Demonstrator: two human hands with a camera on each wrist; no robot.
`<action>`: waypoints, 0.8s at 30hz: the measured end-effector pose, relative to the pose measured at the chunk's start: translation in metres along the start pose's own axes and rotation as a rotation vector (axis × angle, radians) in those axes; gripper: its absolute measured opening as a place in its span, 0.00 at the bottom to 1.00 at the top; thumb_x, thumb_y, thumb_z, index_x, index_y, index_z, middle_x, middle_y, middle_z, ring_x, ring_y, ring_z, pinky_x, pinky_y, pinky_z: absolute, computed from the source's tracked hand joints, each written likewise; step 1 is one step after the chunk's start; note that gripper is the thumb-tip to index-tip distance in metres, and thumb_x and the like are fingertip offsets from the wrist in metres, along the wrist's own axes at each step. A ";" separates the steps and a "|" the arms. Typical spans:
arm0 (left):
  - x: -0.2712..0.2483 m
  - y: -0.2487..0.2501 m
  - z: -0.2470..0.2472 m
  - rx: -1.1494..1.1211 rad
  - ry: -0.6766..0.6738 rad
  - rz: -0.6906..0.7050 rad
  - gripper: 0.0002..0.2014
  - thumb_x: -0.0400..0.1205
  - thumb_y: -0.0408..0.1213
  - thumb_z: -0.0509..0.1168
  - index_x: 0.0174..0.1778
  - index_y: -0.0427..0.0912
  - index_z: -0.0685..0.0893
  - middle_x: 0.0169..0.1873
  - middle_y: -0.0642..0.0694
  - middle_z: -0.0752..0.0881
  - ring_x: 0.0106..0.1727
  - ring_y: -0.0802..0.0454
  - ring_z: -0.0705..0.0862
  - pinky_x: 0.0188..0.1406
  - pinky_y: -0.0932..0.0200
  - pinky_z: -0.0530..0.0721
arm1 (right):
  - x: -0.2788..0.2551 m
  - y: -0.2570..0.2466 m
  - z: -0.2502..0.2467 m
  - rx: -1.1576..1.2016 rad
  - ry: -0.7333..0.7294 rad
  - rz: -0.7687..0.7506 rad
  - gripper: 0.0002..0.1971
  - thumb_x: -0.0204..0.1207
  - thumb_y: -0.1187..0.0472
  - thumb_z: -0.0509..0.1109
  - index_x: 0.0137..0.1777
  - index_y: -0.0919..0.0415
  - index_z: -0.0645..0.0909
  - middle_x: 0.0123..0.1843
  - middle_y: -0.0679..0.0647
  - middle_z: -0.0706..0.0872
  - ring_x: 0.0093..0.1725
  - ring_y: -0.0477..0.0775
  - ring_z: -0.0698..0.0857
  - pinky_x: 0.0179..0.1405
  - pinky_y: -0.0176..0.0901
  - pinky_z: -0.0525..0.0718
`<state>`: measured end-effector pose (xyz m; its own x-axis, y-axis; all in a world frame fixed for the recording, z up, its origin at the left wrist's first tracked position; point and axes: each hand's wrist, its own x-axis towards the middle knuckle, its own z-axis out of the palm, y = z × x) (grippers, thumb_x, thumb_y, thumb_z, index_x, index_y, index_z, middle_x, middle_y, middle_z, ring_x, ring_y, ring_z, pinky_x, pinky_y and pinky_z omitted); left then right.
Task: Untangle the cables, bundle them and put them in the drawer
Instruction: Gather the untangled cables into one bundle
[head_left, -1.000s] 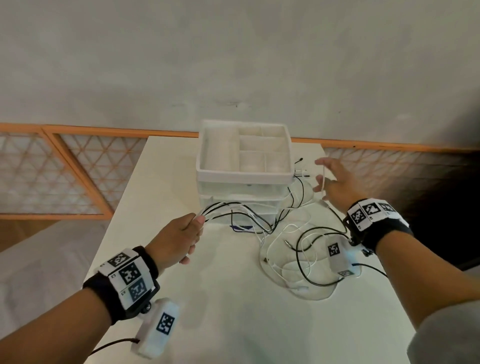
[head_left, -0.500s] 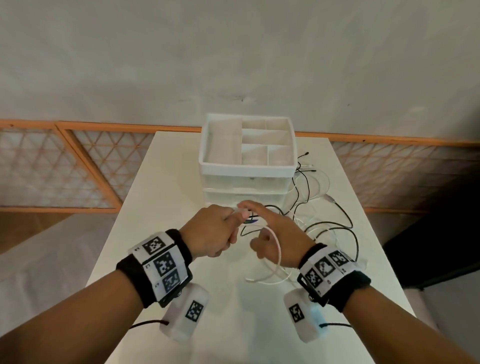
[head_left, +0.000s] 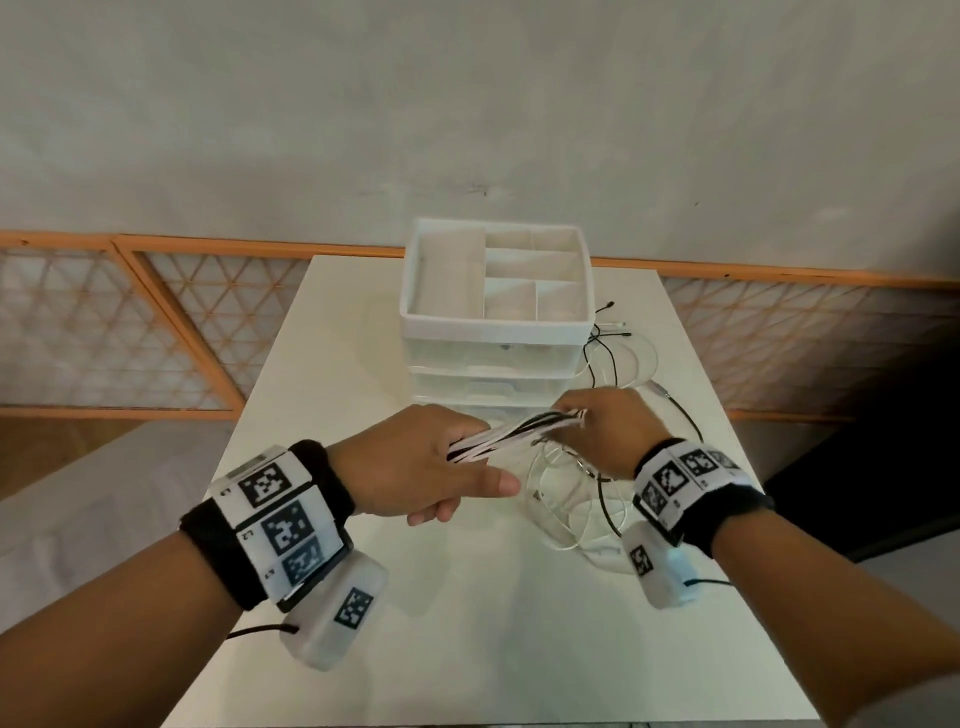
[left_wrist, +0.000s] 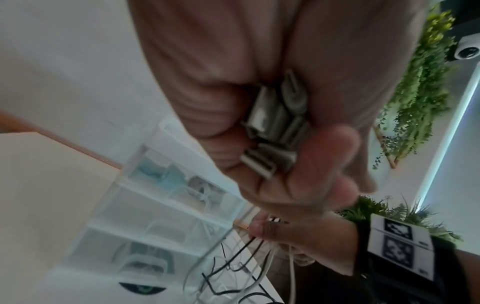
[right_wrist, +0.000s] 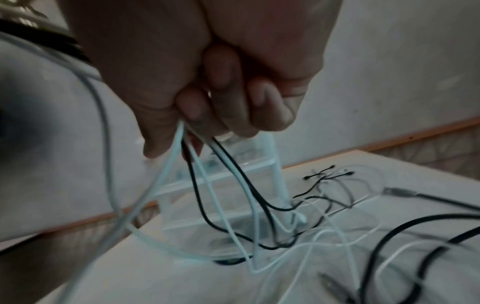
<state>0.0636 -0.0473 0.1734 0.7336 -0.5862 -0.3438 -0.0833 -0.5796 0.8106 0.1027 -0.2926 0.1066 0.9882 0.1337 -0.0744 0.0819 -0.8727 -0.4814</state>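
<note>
A bunch of black and white cables (head_left: 511, 435) stretches between my two hands above the white table (head_left: 467, 623). My left hand (head_left: 441, 467) grips one end; the left wrist view shows several grey plugs (left_wrist: 272, 131) clamped in its curled fingers. My right hand (head_left: 602, 426) grips the same strands farther along, and in the right wrist view its fingers (right_wrist: 228, 96) curl round cables (right_wrist: 223, 181) that hang down to the table. Loose loops (head_left: 571, 509) lie under the right hand. The white drawer unit (head_left: 493, 332) stands behind, its drawers closed.
The unit's top tray (head_left: 415, 291) has several open compartments. More cable ends (head_left: 613, 332) trail on the table right of the unit. An orange lattice rail (head_left: 130, 322) and a pale wall run behind the table. Bare tabletop lies in front of my hands.
My right hand came in from the far right, met the left hand, then pulled rightward along the cables, so the strands now run taut between both hands.
</note>
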 end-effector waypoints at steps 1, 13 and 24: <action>0.000 0.000 -0.001 0.026 0.012 -0.008 0.16 0.81 0.51 0.70 0.36 0.45 0.78 0.21 0.46 0.84 0.16 0.51 0.75 0.21 0.65 0.74 | 0.003 0.004 -0.008 -0.020 0.018 0.046 0.14 0.70 0.33 0.69 0.43 0.40 0.87 0.36 0.41 0.87 0.38 0.48 0.86 0.46 0.51 0.89; 0.001 -0.010 -0.012 -0.054 0.204 -0.029 0.25 0.86 0.50 0.62 0.24 0.41 0.73 0.21 0.43 0.81 0.24 0.50 0.85 0.26 0.67 0.79 | 0.015 0.021 -0.031 -0.117 0.161 0.316 0.27 0.74 0.34 0.71 0.74 0.35 0.76 0.63 0.58 0.88 0.64 0.64 0.83 0.62 0.55 0.84; 0.019 0.019 -0.023 0.099 0.028 0.101 0.20 0.84 0.56 0.61 0.34 0.46 0.81 0.26 0.43 0.78 0.24 0.48 0.76 0.28 0.65 0.76 | 0.005 -0.045 -0.018 -0.215 -0.039 0.003 0.18 0.76 0.41 0.67 0.31 0.52 0.82 0.28 0.46 0.82 0.31 0.51 0.82 0.32 0.41 0.80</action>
<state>0.0915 -0.0571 0.1933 0.7365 -0.6292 -0.2485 -0.2226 -0.5723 0.7892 0.1067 -0.2612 0.1434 0.9830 0.1459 -0.1113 0.1092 -0.9526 -0.2840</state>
